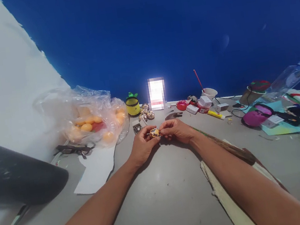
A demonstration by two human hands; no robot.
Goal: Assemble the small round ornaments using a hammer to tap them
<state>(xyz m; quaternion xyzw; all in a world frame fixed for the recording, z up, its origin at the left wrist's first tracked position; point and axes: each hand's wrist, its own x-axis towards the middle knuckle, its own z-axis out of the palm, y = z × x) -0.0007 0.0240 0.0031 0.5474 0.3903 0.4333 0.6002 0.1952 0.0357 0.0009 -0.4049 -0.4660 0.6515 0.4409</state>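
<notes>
A small orange-yellow ball with dark and shiny studs [154,133] is held above the grey table between the thumb and fingers of my left hand [143,140]. At the ball's right side, the fingertips of my right hand [175,129] are closed in a pinch; whatever sits between them is too small to make out. Just beyond my left hand stands a small open box of shiny metal pieces [137,128]. Behind it, several balls covered in metal studs [150,115] lie grouped together. A hammer [174,115] lies past my right hand, its wooden handle running partly under my right forearm.
Clear plastic bags of orange balls [86,127] and white paper [97,173] lie left, near a dark cylinder [20,173]. A yellow pineapple-topped cup [133,106] and a bright blurred-out screen [157,93] stand behind. Rightward are a white cup [209,93], a yellow tube [215,114] and a cloth strip [221,192].
</notes>
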